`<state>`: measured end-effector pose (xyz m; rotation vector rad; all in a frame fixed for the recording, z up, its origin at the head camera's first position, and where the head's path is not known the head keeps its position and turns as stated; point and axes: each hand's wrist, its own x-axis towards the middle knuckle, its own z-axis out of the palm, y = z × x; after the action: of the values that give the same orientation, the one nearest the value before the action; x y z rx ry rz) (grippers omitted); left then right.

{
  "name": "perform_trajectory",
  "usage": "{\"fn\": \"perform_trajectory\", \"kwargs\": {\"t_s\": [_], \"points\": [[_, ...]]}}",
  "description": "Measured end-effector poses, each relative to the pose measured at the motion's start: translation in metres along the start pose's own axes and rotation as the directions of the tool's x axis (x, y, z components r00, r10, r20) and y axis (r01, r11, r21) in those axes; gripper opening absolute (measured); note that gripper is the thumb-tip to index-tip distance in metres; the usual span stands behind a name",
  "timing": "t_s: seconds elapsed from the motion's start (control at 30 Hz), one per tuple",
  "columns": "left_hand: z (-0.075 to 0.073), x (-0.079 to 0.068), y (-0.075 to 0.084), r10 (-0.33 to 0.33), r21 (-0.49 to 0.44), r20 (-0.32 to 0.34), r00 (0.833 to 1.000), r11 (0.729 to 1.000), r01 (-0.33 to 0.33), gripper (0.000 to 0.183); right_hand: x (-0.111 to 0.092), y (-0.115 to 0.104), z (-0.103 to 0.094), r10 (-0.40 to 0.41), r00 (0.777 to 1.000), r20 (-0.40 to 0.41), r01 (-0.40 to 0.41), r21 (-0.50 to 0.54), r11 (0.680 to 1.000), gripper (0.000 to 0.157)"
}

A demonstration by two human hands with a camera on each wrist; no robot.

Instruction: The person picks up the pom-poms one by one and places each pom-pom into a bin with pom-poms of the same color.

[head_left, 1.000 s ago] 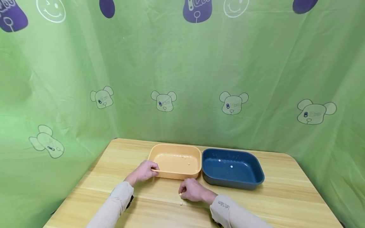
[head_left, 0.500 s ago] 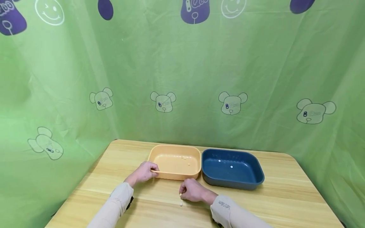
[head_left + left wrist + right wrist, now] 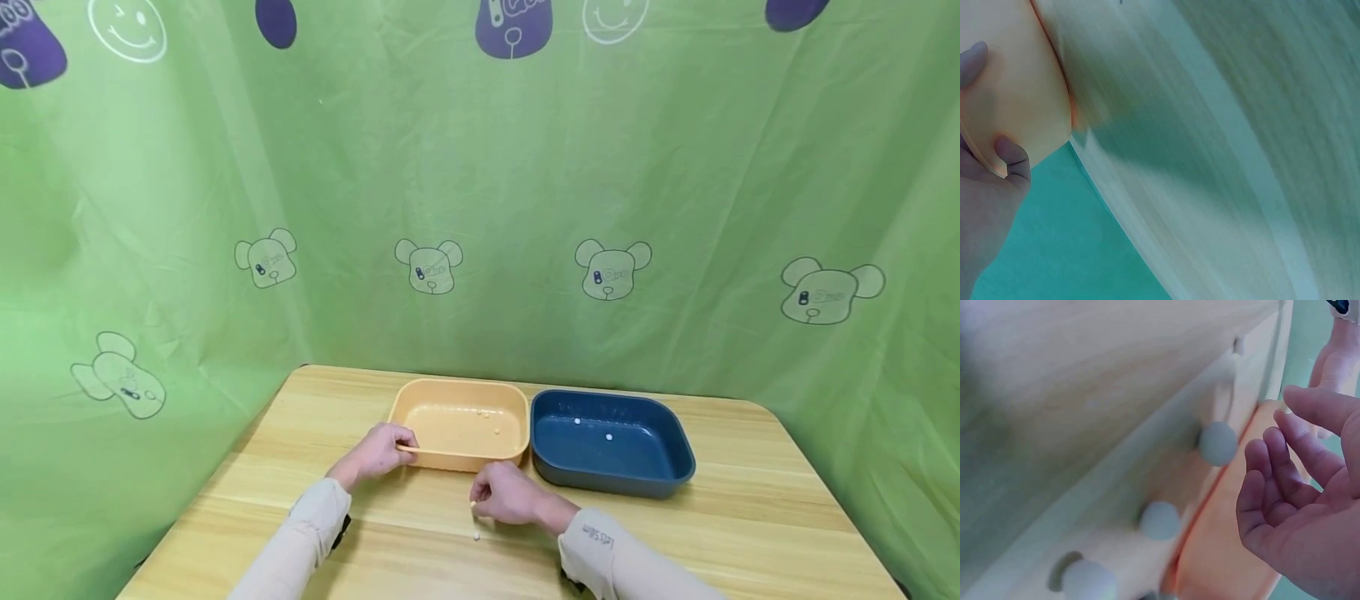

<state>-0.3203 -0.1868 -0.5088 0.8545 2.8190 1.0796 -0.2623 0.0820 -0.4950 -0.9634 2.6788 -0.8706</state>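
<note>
My left hand (image 3: 384,451) grips the near left corner of the orange bin (image 3: 465,461), thumb inside the rim. In the left wrist view, its thumb and a finger show on the bin wall (image 3: 1035,106). My right hand (image 3: 504,493) is over the table just in front of that bin, thumb and index finger pinching a small yellow bead (image 3: 473,503). Its other fingers are loosely curled in the right wrist view. A pale bead (image 3: 476,537) lies on the table nearer me. Several whitish round beads (image 3: 1218,444) show below the right hand in the right wrist view.
Several small yellow beads (image 3: 497,432) lie in the orange bin. Right beside it stands a dark blue bin (image 3: 611,483) with two white beads (image 3: 609,437) inside. Both bins are near the back edge of the wooden table (image 3: 750,475), before a green curtain (image 3: 495,333).
My right hand has lifted slightly toward the orange bin, with the yellow bead between its fingertips. My left hand keeps its grip on the bin.
</note>
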Motion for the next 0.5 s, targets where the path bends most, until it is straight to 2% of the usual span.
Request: {"fn": "perform_trajectory", "kwargs": {"t_s": [0.13, 0.37, 0.5], "points": [[-0.001, 0.0, -0.001, -0.005, -0.006, 0.005, 1.0, 1.0, 0.005, 0.013, -0.001, -0.005, -0.004, 0.008, 1.0, -0.008, -0.008, 0.026, 1.0, 0.005], [-0.001, 0.0, 0.0, 0.003, 0.006, 0.006, 1.0, 1.0, -0.003, 0.015, -0.004, -0.013, -0.012, -0.056, 0.997, -0.057, 0.059, 0.049, 0.997, 0.009], [0.0, 0.0, 0.0, 0.015, 0.007, 0.004, 1.0, 1.0, -0.015, 0.015, -0.006, -0.018, -0.019, -0.061, 0.996, -0.062, 0.065, 0.059, 0.996, 0.009]]}}
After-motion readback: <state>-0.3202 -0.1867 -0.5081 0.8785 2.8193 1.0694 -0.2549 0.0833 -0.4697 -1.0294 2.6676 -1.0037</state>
